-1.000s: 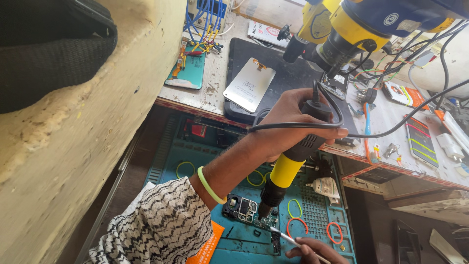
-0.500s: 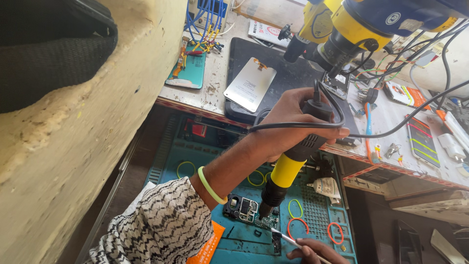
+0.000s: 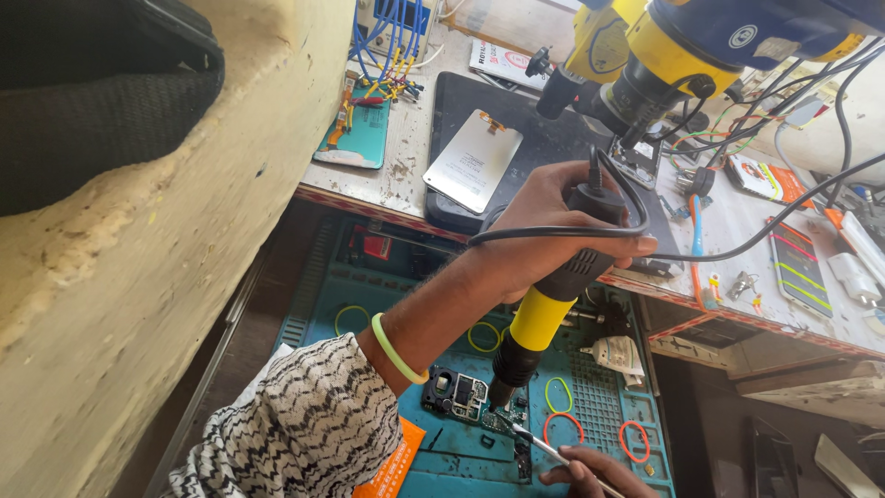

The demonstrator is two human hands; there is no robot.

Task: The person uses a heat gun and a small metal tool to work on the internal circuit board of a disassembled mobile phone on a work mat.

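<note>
A small circuit board (image 3: pixel 458 395) is seen lying flat on the teal work mat (image 3: pixel 387 286), near the mat's lower middle, w/ a dark camera module at its left end. The nozzle of a hot-air tool (image 3: pixel 539 323) is held just above the board's right end, tilted, tip down; whether it touches can't be told. The tool's yellow barrel & black grip are wrapped by the left hand (image 3: pixel 544 235), fingers closed round the grip, cable looped over the knuckles. A green band (image 3: pixel 398 350) is worn on that wrist, above a black-and-white patterned sleeve (image 3: pixel 304 433).

The right hand (image 3: pixel 590 472) is seen at the bottom edge, partly cut off, fingers pinched on thin metal tweezers (image 3: pixel 544 447); their tip is laid at the board's lower right corner, just beside the nozzle.

Green & red rubber rings (image 3: pixel 558 395) are scattered on the mat around the board. An orange card (image 3: pixel 387 466) is tucked under the sleeve. A crumpled white wad (image 3: pixel 616 355) lies to the right of the tool.

On the upper bench (image 3: pixel 406 175), a silver phone back panel (image 3: pixel 473 161) is laid on a black pad (image 3: pixel 544 138), under a yellow-and-blue microscope head (image 3: pixel 682 46). Blue & yellow wires (image 3: pixel 387 46) are bunched at the top left. A phone w/ coloured stripes (image 3: pixel 800 267) lies far right.
</note>
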